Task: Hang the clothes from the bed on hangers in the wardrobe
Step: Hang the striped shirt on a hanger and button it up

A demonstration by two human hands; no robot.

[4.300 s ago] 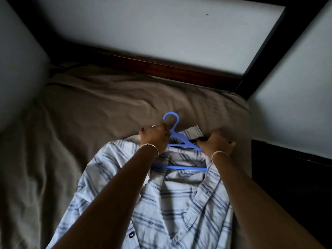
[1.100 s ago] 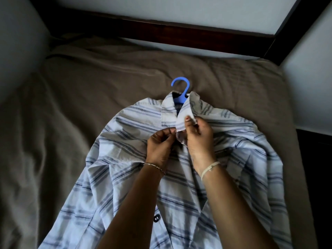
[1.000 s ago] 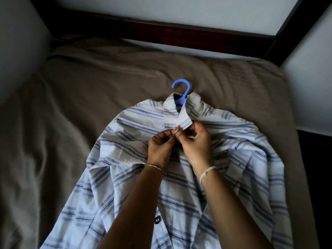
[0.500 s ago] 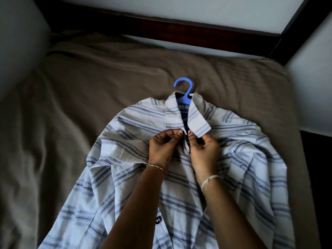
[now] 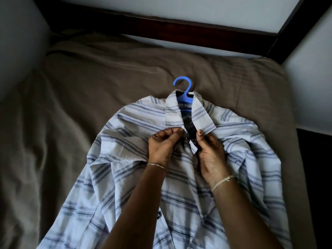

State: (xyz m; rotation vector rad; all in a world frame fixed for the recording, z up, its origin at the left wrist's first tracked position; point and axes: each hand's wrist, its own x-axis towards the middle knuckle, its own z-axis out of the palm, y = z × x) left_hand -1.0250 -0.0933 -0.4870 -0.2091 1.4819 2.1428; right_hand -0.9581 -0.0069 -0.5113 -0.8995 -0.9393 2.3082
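**Currently on the bed: 1 shirt on 1 hanger, both hands at the collar**

Item 1. We record 1 striped shirt [image 5: 136,126], pale with blue and grey bands, lying front-up on the brown bed [image 5: 89,83]. Its collar [image 5: 173,112] points toward the head edge and its body runs down to the foot edge, out of view. The 2 fronts are apart at the neck, with a dark gap between them.

Item 2. We record 1 blue plastic hanger [image 5: 183,90] inside the shirt. Only its hook and neck show, lying on the sheet just beyond the collar.

Item 3. Left hand [image 5: 162,146]: fingers curled, thumb and forefinger pinching the shirt's left front edge just below the collar. A thin bracelet [image 5: 158,165] sits on the wrist.

Item 4. Right hand [image 5: 210,155]: fingers curled, pinching the right front edge below the raised collar flap. A pale cord [image 5: 222,181] circles the wrist.

Item 5. We note 1 dark button [image 5: 158,216] lower on the shirt, beside the left forearm.

Item 6. A dark wooden frame [image 5: 179,27] runs along the head edge of the bed.
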